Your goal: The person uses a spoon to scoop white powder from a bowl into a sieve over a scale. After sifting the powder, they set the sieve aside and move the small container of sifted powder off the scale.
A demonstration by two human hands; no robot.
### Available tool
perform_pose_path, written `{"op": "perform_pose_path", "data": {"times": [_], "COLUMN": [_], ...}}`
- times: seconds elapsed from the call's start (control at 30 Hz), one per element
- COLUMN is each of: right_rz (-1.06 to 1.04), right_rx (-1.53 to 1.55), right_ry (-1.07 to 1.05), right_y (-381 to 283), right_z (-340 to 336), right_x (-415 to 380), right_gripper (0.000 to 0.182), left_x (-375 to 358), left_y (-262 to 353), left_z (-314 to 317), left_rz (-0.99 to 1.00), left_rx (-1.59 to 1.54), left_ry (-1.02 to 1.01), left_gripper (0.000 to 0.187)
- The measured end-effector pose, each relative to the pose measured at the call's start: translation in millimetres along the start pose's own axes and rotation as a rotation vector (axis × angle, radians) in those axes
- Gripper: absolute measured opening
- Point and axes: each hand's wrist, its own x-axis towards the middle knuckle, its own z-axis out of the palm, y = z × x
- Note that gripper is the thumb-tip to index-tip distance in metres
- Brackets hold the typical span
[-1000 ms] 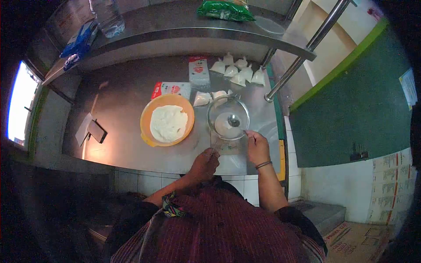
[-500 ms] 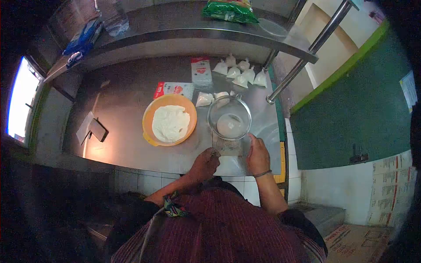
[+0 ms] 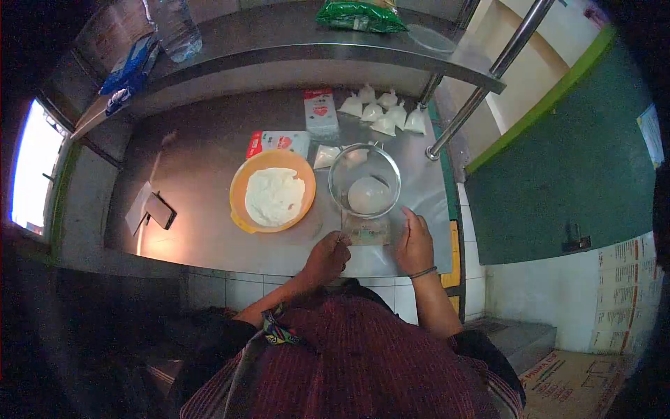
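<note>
A round metal-rimmed bowl [image 3: 347,204] sits on a digital scale [image 3: 377,234] whose display faces me, with something pale at its bottom. My left hand [image 3: 326,255] is closed just left of the scale's front, thumb and fingers pinched together; I cannot tell what is between them. To the right of the scale, my right hand [image 3: 417,246] is raised with thumb and fingers apart, holding nothing, near the bowl's rim. Left of the bowl stands an orange basin [image 3: 238,192] holding a mound of white powder [image 3: 273,197].
Behind the basin lie two red-and-white packs [image 3: 279,142]. Several tied bags of white powder [image 3: 384,124] stand at the back right, and a small bag [image 3: 326,156] lies beside the bowl. A phone [image 3: 161,210] leans at the left. A steel shelf [image 3: 279,59] spans overhead.
My right hand has come away from the bowl's rim, slightly right and down, its fingers opening. My left hand stays closed in nearly the same spot. The view has shifted slightly.
</note>
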Motion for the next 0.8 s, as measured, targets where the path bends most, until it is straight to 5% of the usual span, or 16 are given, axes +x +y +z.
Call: {"op": "perform_pose_path", "data": {"times": [0.1,0.17,0.37,0.6,0.7,0.8], "right_rz": [-0.006,-0.009,0.032,0.014,0.056,0.101], "right_rx": [-0.006,-0.013,0.004,-0.008,-0.049,-0.084], "right_ry": [0.008,0.004,-0.030,0.001,0.021,-0.085], "right_y": [5,5,7,9,4,-6], "right_z": [3,4,4,5,10,9], "right_x": [-3,-1,1,1,0,-3], "right_gripper": [0.036,0.035,0.033,0.035,0.036,0.037], "left_x": [2,3,1,6,7,-7], "left_y": [-12,-19,-7,-31,-32,2], "left_z": [3,1,-2,-2,2,1], "left_rz": [0.036,0.362,-0.002,0.100,-0.014,0.081], "left_rx": [-0.099,0.214,-0.004,-0.083,-0.271,0.085], "left_ry": [-0.004,0.062,-0.010,-0.021,0.027,0.019], "left_gripper": [0.013,0.015,0.013,0.013,0.013,0.014]}}
